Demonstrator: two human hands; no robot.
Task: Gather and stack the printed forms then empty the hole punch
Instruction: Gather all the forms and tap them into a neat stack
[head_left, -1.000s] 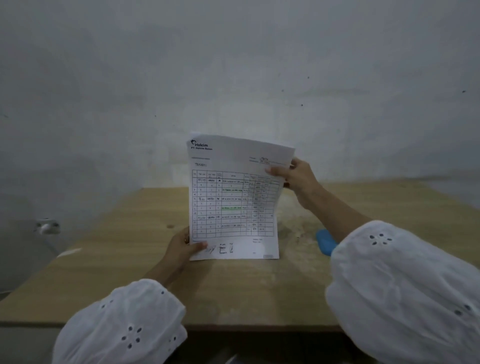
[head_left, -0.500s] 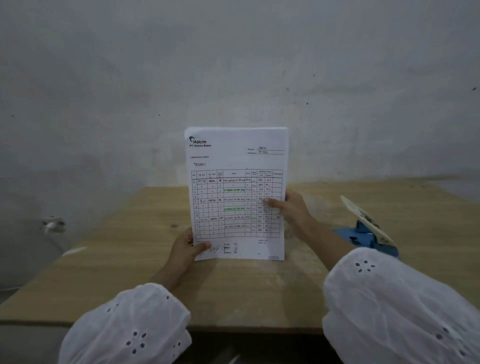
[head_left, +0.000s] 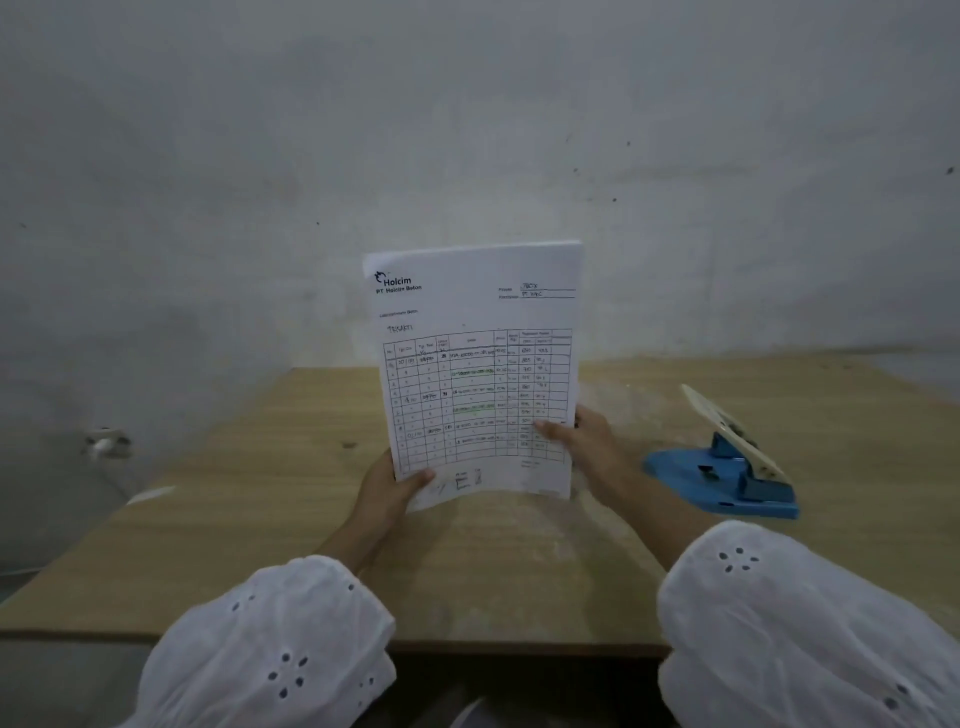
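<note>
I hold a stack of printed forms (head_left: 478, 364) upright above the middle of the wooden table (head_left: 260, 493). The top sheet shows a logo and a filled table. My left hand (head_left: 387, 486) grips the stack's lower left corner, thumb on the front. My right hand (head_left: 587, 441) grips its lower right edge, thumb across the sheet. The stack's bottom edge is close to the tabletop. A blue hole punch (head_left: 727, 473) with a cream lever raised stands on the table to the right of my right hand, apart from it.
A grey wall (head_left: 467, 130) rises right behind the table. A small white fitting (head_left: 106, 441) sits on the wall at the left. A scrap of white paper (head_left: 150, 493) lies at the table's left edge.
My right hand slid from the stack's top right corner down to its lower right edge. The sheets straightened upright. The hole punch came into view from behind my right arm.
</note>
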